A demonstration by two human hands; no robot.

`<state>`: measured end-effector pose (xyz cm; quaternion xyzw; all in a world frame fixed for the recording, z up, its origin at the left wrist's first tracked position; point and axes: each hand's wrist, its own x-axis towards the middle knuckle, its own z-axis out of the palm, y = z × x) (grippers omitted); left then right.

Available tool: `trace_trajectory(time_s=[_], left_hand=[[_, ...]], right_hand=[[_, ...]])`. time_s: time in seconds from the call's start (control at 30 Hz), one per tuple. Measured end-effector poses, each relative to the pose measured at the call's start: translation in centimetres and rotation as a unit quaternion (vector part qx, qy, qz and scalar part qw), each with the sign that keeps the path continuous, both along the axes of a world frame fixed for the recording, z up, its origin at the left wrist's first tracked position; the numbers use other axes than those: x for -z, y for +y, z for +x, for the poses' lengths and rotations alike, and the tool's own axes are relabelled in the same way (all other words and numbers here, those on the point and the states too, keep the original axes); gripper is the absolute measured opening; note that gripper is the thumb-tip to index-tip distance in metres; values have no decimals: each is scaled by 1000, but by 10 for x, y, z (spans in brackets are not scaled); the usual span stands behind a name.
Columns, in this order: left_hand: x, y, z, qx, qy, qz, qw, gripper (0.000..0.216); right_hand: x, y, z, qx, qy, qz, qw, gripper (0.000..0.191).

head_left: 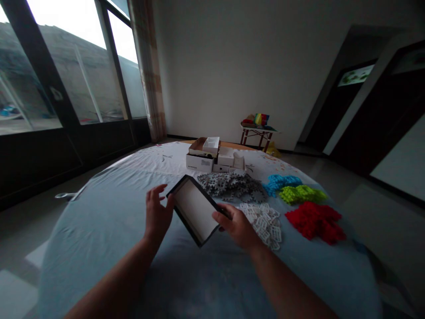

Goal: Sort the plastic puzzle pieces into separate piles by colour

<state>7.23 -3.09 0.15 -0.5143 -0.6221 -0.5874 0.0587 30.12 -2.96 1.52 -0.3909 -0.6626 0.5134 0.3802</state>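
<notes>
A shallow black box lid with a white inside [195,208] is held tilted above the blue-grey cloth of the table [109,221]. My right hand [237,226] grips its right edge, thumb on the rim. My left hand [157,215] is at the lid's left corner, fingers spread and touching the edge. Just right of my right hand lies a heap of white plastic pieces [265,219].
Beyond the lid lie heaps of grey pieces [232,186], blue pieces [280,182], yellow-green pieces [300,193] and red pieces [314,220]. Open cardboard boxes [212,155] stand at the table's far side. A small table with coloured things [257,126] stands by the wall.
</notes>
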Motion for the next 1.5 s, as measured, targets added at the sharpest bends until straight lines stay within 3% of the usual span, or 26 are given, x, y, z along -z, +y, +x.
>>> trace_trajectory(time_s=[0.1, 0.17, 0.27, 0.37, 0.57, 1.1, 1.23, 1.5], left_hand=[[-8, -11, 23, 8, 164, 22, 986, 25], [-11, -21, 41, 68, 230, 8, 971, 18], [-10, -31, 65, 167, 270, -36, 948, 24], [-4, -35, 79, 210, 265, -80, 938, 41], [12, -30, 80, 219, 229, -110, 942, 62], [41, -25, 82, 193, 195, -91, 957, 87], [38, -24, 75, 199, 203, -117, 951, 84], [17, -31, 75, 212, 190, -232, 930, 77]], right_hand=[[-1, 2, 16, 25, 18, -25, 999, 54], [-1, 1, 26, 30, 23, -32, 999, 55], [0, 0, 35, 37, 19, -29, 999, 55], [1, -3, 35, 47, -9, 0, 999, 55], [4, -9, 25, 71, -76, 79, 991, 56], [2, -24, 16, 84, -93, 106, 986, 56], [3, -27, 15, 64, -83, 92, 990, 54], [2, -34, 9, 51, -90, 103, 989, 52]])
